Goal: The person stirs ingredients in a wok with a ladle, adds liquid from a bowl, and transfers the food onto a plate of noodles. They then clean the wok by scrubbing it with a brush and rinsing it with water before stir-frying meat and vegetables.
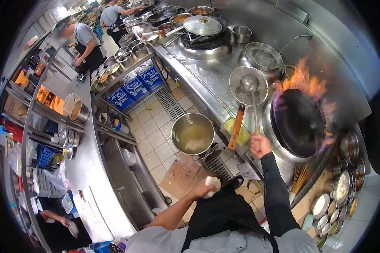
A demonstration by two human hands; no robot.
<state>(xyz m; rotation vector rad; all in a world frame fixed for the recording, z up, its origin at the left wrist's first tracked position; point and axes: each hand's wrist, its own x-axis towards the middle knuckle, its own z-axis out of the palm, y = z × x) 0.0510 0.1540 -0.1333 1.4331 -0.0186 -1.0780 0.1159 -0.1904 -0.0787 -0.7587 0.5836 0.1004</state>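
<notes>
My right hand (260, 144) grips the long handle of a steel ladle (249, 84), whose bowl rests over a round wire strainer (248, 86) on the steel range. My left hand (207, 187) hangs low by my apron, closed on a white cloth (212, 182). Right of the ladle a black wok (297, 122) sits on its burner with orange flames (306, 82) licking up its far rim. A steel pot (193, 134) with pale liquid stands at the range's front edge, left of my right hand.
A wooden-handled tool (236, 126) lies beside the strainer. Several seasoning bowls (340, 189) crowd the right. A lidded wok (202, 26) sits farther along the range. Two people (86, 40) work at the far end; another person's hand (57, 219) is bottom left. Steel counter (86, 168) on my left.
</notes>
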